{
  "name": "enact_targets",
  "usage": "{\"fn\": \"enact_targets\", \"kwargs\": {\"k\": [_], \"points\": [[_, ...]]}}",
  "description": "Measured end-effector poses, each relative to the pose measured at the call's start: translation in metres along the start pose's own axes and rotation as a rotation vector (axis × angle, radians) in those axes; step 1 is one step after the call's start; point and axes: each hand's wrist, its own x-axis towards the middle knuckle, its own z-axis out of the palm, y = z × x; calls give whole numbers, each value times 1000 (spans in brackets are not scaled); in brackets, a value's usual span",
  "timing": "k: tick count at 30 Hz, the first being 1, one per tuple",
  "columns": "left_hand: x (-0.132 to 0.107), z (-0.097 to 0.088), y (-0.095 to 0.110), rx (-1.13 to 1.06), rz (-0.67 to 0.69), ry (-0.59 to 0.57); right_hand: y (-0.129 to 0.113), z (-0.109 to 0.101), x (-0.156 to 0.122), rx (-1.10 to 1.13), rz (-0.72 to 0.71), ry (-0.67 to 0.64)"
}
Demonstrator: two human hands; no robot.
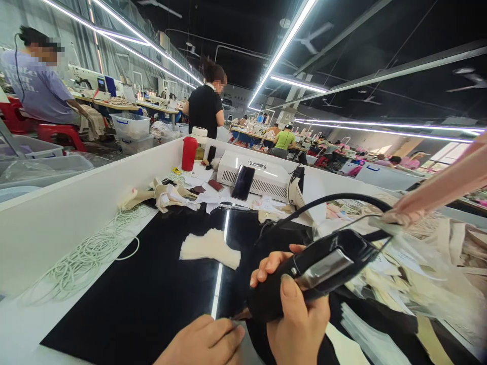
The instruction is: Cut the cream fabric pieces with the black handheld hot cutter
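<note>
Black plastic forms the body of the handheld tool, which is grasped firmly by the right hand at the near right of the counter. The thumb is laid on top and the fingers are wrapped around from the far side, probably so that the nose can be guided exactly. The nose is pointed down and to the left. The left hand is laid flat and released on the dark surface, just beside that nose, and nothing is seen in it. It seems to be placed there to steady the work.

A dull silver plate is seen on the side of the tool. A black cable is led from its far end in a high arc, so it hangs clear of the surface. Farther left, a stack of cream fabric pieces lies within reach, and a coil of white cord is pushed against the left wall. At the far end a phone is leaned on a white machine, with a red bottle to its left.
</note>
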Motion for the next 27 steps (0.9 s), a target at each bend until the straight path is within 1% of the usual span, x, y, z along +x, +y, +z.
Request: {"fn": "enact_targets", "kwargs": {"k": [1, 3, 6, 9, 13, 19, 23, 27], "points": [[0, 0, 0, 6, 6, -6, 0, 0, 0, -4, -2, 2], [-1, 1, 0, 18, 10, -19, 0, -1, 1, -10, -30, -34], [1, 0, 1, 22, -1, -9, -5, -7, 5, -38, -56, -61], [5, -4, 4, 6, -1, -14, -16, -18, 7, -67, -63, -36], [7, -10, 7, -3, -28, -63, -33, -34, 1, -83, -51, -25], [4, -17, 9, -15, -28, -178, -49, -41, -18, -85, 35, 87], [5, -18, 9, 3, -27, -191, -59, -46, -24, -124, 35, 125], [5, -17, 9, 18, -11, -195, -65, -53, -21, -108, 34, 174]]}}
